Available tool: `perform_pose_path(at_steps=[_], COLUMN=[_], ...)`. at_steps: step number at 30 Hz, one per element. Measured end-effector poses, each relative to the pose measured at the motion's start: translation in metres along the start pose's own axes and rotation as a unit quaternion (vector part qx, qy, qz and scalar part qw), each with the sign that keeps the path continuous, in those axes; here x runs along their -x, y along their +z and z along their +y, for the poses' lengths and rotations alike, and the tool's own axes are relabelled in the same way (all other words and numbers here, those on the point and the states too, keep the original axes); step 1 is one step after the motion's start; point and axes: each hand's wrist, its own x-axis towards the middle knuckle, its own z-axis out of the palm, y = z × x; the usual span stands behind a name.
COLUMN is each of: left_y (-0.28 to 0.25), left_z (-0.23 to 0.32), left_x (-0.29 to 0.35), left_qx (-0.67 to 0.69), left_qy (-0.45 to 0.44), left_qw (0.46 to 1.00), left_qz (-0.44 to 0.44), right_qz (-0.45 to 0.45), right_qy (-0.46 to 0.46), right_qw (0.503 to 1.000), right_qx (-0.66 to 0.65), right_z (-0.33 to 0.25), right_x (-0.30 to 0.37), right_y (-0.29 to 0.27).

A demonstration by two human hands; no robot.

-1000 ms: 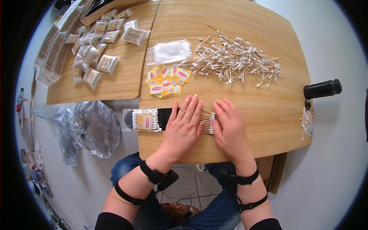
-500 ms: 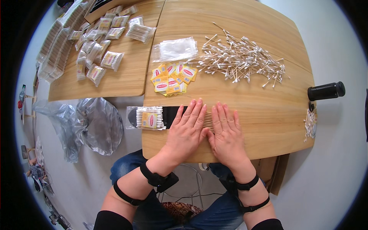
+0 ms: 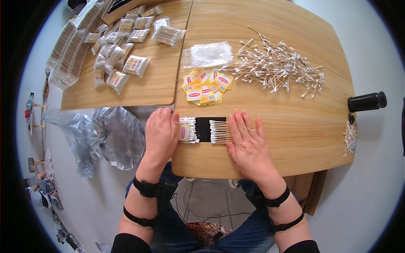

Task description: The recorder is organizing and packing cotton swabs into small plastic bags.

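At the table's near edge, my left hand [image 3: 161, 130] is closed on the left end of a clear bag of cotton swabs [image 3: 192, 130]; its fingers hide that end. A yellow card [image 3: 184, 132] lies over the swabs in it. A flat black strip [image 3: 203, 129] reaches right from the bag to a row of loose cotton swabs [image 3: 218, 132], side by side with their white tips toward the bag. My right hand [image 3: 249, 141] rests flat on the right part of this row, fingers stretched out and covering the other tips.
A large pile of loose cotton swabs [image 3: 278, 67] lies farther back. Left of it are empty clear bags [image 3: 209, 55] and yellow cards [image 3: 206, 87]. Filled swab packs [image 3: 137, 65] cover the left table. A black cylinder [image 3: 367, 101] sits at the right edge; a grey plastic bag [image 3: 118, 137] hangs below left.
My left hand has moved left from the row of loose swabs to the bag's left end, uncovering the swab tips and black strip. My right hand stays flat on the row.
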Motion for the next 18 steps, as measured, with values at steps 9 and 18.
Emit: perform_pose_path(at_steps=[9, 18], left_y=[0.017, 0.019], left_z=[-0.016, -0.014], left_x=[0.007, 0.006], left_qx=[0.11, 0.13], left_qy=[-0.02, -0.027], left_qw=[0.994, 0.991], left_qz=[-0.013, -0.013], right_qz=[-0.003, 0.009], right_qy=[-0.02, -0.033], right_qw=[1.0, 0.999], right_qx=[0.006, 0.017], right_z=[-0.017, -0.046], right_x=[-0.016, -0.033], right_y=[0.008, 0.026])
